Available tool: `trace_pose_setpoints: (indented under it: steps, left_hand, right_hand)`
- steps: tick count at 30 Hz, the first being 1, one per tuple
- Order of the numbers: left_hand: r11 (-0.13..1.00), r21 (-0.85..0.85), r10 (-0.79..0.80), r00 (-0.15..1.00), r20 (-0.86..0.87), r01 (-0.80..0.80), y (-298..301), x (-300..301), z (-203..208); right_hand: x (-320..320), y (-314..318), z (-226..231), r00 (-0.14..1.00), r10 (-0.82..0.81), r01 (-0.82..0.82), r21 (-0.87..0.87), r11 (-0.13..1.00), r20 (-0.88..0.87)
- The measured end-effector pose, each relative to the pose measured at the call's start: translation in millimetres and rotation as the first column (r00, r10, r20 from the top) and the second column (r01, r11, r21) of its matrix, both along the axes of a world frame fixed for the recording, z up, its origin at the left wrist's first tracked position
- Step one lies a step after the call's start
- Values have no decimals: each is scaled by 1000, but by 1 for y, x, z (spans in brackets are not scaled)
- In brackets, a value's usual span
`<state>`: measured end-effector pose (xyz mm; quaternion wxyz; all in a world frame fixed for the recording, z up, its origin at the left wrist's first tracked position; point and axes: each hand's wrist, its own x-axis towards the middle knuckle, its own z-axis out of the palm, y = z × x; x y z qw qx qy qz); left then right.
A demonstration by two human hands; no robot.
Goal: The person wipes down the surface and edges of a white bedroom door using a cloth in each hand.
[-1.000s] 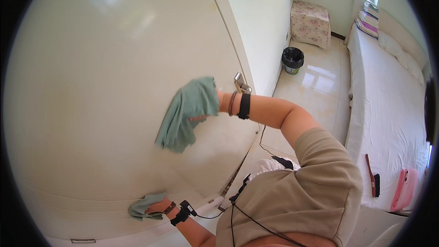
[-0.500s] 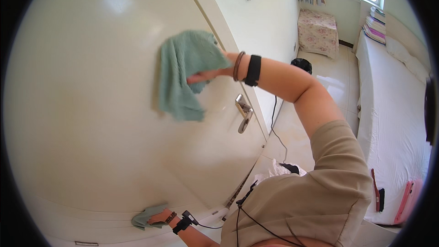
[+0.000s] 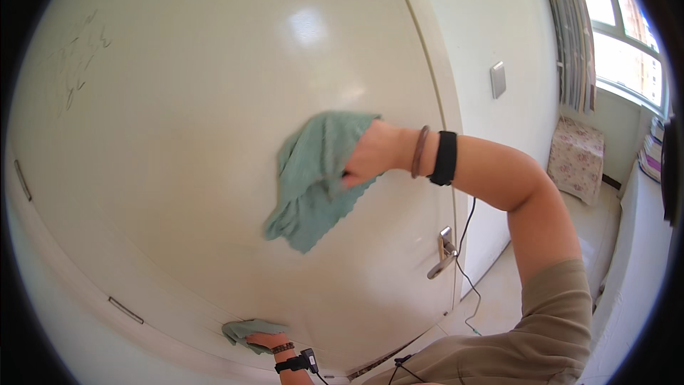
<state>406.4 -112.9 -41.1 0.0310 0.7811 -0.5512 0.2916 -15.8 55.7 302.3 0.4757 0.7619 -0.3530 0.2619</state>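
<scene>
A green cloth (image 3: 303, 185) is bunched under my right hand (image 3: 376, 148) against the cream door (image 3: 192, 171). My fingers are closed on it, partly hidden in its folds, and its loose end hangs down toward the lower left. Lower down, near the hinge side, my left hand (image 3: 263, 341) grips a second green cloth (image 3: 249, 327) laid against the door. Below and right of my right hand sits the metal door handle (image 3: 443, 260). Dark handwritten marks (image 3: 82, 57) show on the door's upper left.
Hinges (image 3: 126, 310) line the door's lower left edge. A light switch (image 3: 498, 80) is on the wall beyond the frame. A cable (image 3: 464, 271) dangles near the handle. Farther right are a flower-patterned covered stand (image 3: 577, 160), a curtain (image 3: 570, 28), a window and a white bed (image 3: 638, 242).
My view has tilted upward, bringing the written marks into sight. The right hand and its cloth have moved left across the door, away from the frame. Both hands keep hold of their cloths.
</scene>
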Motion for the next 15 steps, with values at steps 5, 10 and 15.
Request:
trace_pose_setpoints:
  steps: [5, 10, 15]
  left_hand:
    - [936, -289, -274, 930, -247, 199, 36, -17, 46]
    - [810, -528, -456, 840, -294, 255, 39, -11, 44]
    - [617, -697, -695, 668, -264, 366, 49, -4, 53]
  right_hand:
    - [-56, 17, 140, 693, -219, 378, -88, 922, 687]
    - [81, -12, 139, 759, -387, 449, 10, 894, 523]
    - [154, -47, 85, 949, 139, -122, 76, 990, -283]
